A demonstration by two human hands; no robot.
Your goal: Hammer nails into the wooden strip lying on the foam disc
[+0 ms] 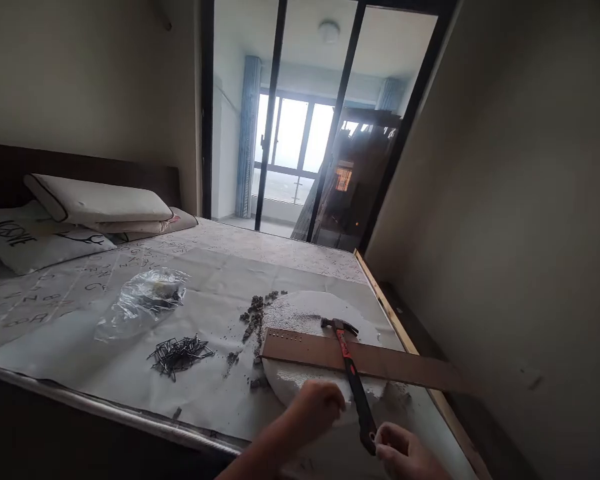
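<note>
A claw hammer (pixel 353 377) with a black and red handle lies tilted across a brown wooden board (pixel 397 365). Small nail heads or holes form rows at the board's left end. My right hand (pixel 410 457) is at the butt of the handle, thumb and fingers closed at its end. Left of the handle, my left hand (pixel 317 407) hovers in front of the board with its fingers curled; whatever is in them, if anything, is hidden. Under the board is a round whitish slab (pixel 310 305). A pile of loose nails (pixel 180 355) lies to the left.
Dark crumbs (pixel 254 313) are scattered along the slab's left edge. A clear plastic bag (pixel 147 297) rests on the pale sheet (pixel 225 273) covering the bed. Pillows (pixel 105 202) are at the far left. A wooden rail (pixel 380 293) borders the right side, near the wall.
</note>
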